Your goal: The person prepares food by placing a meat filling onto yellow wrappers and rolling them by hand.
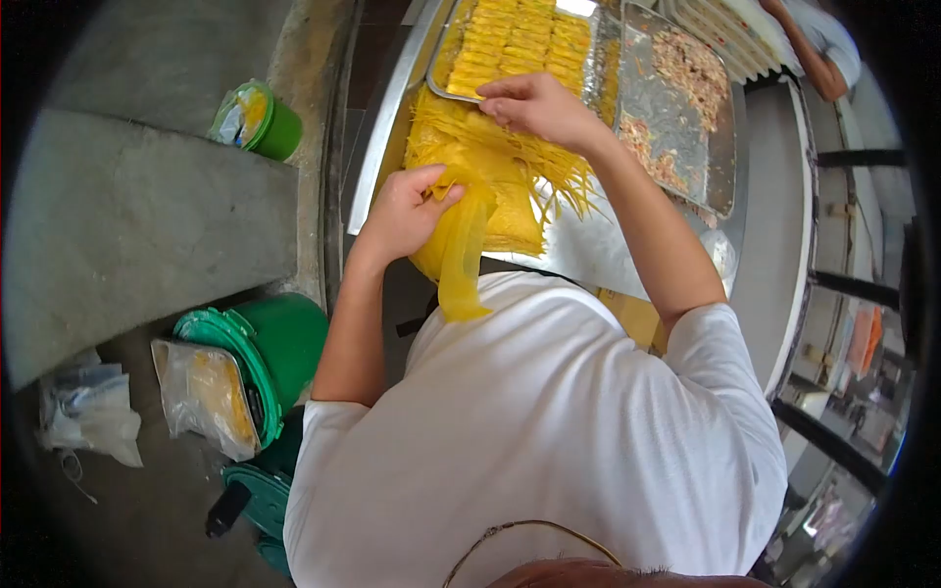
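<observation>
My left hand (400, 218) is closed on a thin yellow wrapper sheet (465, 245), which hangs down toward my white shirt. My right hand (537, 106) has its thumb and fingers pinched together by the near rim of a metal tray (457, 96); what lies between the fingertips, if anything, is too small to make out. Several rows of yellow rolls (510, 44) fill that tray. Below my right hand lies a stack of yellow wrapper sheets (515, 218), with ragged yellow strips (554, 167) spread over its far side.
A second metal tray (676, 118) at right holds a shredded filling (691, 64). On the left stand a small green bucket (279, 132) and a larger green bin (294, 338), beside a plastic-wrapped yellow pack (211, 392). Another person's arm (814, 54) shows at upper right.
</observation>
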The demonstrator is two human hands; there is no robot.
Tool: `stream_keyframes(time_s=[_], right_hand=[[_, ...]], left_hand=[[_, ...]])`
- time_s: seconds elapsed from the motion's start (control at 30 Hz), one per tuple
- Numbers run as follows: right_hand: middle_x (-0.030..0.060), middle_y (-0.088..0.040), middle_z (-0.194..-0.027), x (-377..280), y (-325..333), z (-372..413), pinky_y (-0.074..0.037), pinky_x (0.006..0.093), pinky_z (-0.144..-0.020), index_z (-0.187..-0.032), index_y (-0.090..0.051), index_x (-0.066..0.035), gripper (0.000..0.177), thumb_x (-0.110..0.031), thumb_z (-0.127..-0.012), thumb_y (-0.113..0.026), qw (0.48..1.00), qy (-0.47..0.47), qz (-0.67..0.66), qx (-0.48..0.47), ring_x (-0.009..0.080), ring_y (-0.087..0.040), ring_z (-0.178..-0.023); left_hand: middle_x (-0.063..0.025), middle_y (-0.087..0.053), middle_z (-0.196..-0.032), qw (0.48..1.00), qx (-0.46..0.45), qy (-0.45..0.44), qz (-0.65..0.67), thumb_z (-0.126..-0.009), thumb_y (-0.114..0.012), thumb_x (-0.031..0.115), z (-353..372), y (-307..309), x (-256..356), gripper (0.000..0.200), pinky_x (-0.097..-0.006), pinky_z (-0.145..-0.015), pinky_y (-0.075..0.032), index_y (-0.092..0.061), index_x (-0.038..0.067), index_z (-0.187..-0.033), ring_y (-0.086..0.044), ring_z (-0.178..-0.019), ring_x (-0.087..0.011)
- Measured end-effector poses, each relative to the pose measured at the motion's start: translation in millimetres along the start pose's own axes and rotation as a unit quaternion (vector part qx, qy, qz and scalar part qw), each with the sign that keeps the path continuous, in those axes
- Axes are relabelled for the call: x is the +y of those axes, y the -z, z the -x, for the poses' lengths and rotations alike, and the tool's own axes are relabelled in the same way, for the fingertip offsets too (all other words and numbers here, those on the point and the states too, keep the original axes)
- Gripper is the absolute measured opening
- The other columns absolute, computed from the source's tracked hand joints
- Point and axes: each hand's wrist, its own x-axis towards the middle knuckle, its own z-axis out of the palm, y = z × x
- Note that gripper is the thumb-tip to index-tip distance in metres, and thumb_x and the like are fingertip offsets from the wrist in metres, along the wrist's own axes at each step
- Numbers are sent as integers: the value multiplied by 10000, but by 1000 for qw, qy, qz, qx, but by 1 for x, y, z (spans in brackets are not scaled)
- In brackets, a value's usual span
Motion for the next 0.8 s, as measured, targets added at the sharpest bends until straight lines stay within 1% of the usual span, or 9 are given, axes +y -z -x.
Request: stream_keyframes(time_s=[0.07, 0.17, 0.2, 0.23, 0.3, 0.4, 0.63, 0.73, 0.8], right_hand=[[70, -789, -1196, 15, 15, 37, -575, 299, -860, -1423, -654, 31, 435, -202, -1055, -670, 992, -45, -116, -8, 134, -710, -999], [89, -785, -1201, 42, 29, 93, -568, 301, -871, -1414, -651, 41, 440, -215, -1058, -678, 983, -65, -147, 93, 129, -698, -1005], [89, -785, -1201, 51, 33, 111, -568, 301, -871, -1414, -651, 41, 440, -215, -1058, -678, 981, -67, -149, 101, 129, -698, -1005], [74, -785, -1163, 61, 35, 128, -565, 302, -866, -1385, -679, 25, 417, -221, -1049, -694, 972, -89, -171, 134, 126, -699, -998], [58, -784, -1125, 83, 33, 161, -563, 304, -862, -1355, -707, 9, 394, -226, -1040, -710, 959, -111, -199, 167, 123, -700, -991], [67, -786, -1134, 109, 22, 209, -568, 306, -867, -1353, -706, 13, 380, -206, -1043, -702, 935, -146, -241, 217, 127, -703, -984], [91, -786, -1162, 146, -13, 269, -570, 314, -867, -1349, -696, 21, 372, -173, -1032, -703, 889, -234, -296, 258, 146, -708, -972], [102, -777, -1198, 156, -14, 255, -571, 327, -898, -1364, -683, 28, 416, -143, -990, -744, 905, -212, -283, 238, 160, -714, -1000], [115, -751, -1256, 144, -18, 234, -557, 349, -990, -1388, -668, 36, 526, -95, -902, -821, 935, -127, -231, 238, 182, -697, -1095]], left_hand=[[-160, -756, -945, 998, -48, 16, -22, -986, -739, 112, -22, 1, 24, 200, -348, -813, -551, -721, -37, -1119, -674, -828, -205], [-183, -779, -1020, 995, -96, -19, -30, -974, -744, 120, -66, -13, 22, 240, -355, -846, -559, -734, -26, -1164, -726, -904, -210], [-203, -781, -1112, 989, -136, -5, -67, -954, -771, 180, -87, -18, 18, 325, -406, -917, -565, -743, 3, -1225, -755, -1022, -281], [-203, -781, -1112, 987, -142, -6, -69, -954, -771, 180, -108, -24, 11, 325, -406, -917, -565, -743, 3, -1225, -755, -1022, -281], [-210, -761, -1212, 930, -164, 25, -327, -935, -810, 257, -140, -40, -11, 397, -440, -969, -551, -746, 48, -1267, -728, -1105, -367], [-229, -748, -1206, 897, -177, 28, -405, -924, -819, 322, -159, -58, -46, 446, -476, -983, -542, -744, 81, -1292, -701, -1142, -417], [-218, -756, -1195, 937, -202, 11, -284, -921, -819, 339, -151, -67, -42, 402, -472, -984, -552, -776, 121, -1255, -704, -1128, -410], [-179, -790, -1127, 931, -185, 32, -312, -944, -821, 240, -151, -71, -16, 314, -375, -909, -564, -791, 48, -1190, -745, -997, -311], [-98, -808, -1047, 979, -168, -16, -116, -957, -821, 202, -137, -79, 4, 310, -325, -863, -575, -776, 10, -1196, -737, -939, -183]])
